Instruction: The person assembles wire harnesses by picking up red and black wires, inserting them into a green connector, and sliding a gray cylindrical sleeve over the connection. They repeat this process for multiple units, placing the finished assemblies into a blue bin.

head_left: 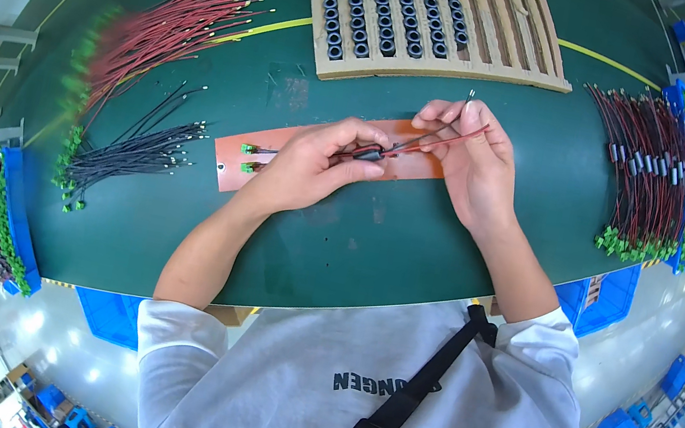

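Note:
Over a copper-coloured board [229,180] in front of me, my left hand [311,158] pinches a small black ring core [369,154] with red and black wires through and around it. My right hand [480,160] holds the free part of those wires [417,145] between thumb and fingers; a red end points right and a dark end with pale tips points up. Two green connectors [250,149] sit at the board's left end, their leads running under my left hand. My palm and fingers hide part of the leads.
A cardboard tray [441,71] with rows of black ring cores stands at the back. Bundles of red wires [180,16] and black wires [133,154] with green connectors lie left. Finished-looking wire assemblies [644,166] with cores lie right. Blue bins [606,302] hang near the table edge.

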{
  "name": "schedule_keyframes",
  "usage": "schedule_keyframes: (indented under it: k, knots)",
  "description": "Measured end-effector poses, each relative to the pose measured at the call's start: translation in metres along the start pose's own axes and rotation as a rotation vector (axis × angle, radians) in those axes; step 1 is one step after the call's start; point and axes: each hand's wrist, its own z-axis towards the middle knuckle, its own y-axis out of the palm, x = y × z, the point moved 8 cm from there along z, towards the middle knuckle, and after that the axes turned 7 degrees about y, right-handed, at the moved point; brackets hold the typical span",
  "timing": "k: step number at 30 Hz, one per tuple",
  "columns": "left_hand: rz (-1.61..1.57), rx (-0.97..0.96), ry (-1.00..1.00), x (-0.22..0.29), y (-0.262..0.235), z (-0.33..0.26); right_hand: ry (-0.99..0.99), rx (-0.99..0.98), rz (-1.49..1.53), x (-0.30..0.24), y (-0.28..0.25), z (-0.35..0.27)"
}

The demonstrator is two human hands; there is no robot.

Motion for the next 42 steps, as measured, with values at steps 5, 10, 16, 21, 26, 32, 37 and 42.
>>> schedule_keyframes:
  k: [5, 10, 16, 21, 26, 32, 37, 42]
  knots:
    - [0.088, 0.083, -0.034, 0.014, -0.011, 0.003, -0.015, -0.107, 0.076, 0.010, 0.006, -0.001]
    - [0.068, 0.121, -0.002, 0.007, -0.018, 0.000, -0.418, -0.343, -0.521, 0.000, 0.038, -0.034]
    - [0.105, 0.051, 0.028, 0.009, -0.011, -0.001, -0.140, -0.195, -0.171, 0.006, 0.017, -0.018]
    - [0.263, 0.006, 0.157, 0.018, 0.004, -0.009, -0.050, -0.020, -0.053, 0.003, 0.010, -0.010]
    - [0.105, 0.171, 0.148, 0.014, -0.012, -0.005, -0.201, 0.133, -0.303, -0.024, 0.004, 0.003]
    - [0.100, 0.200, 0.141, 0.014, -0.011, -0.005, 0.021, -0.111, -0.501, 0.004, 0.010, -0.013]
    - [0.189, 0.122, 0.135, 0.019, -0.005, -0.004, -0.003, 0.011, -0.435, 0.005, -0.002, -0.010]
    - [0.215, 0.082, 0.149, 0.017, -0.011, -0.002, 0.045, 0.092, -0.200, 0.006, -0.009, -0.007]
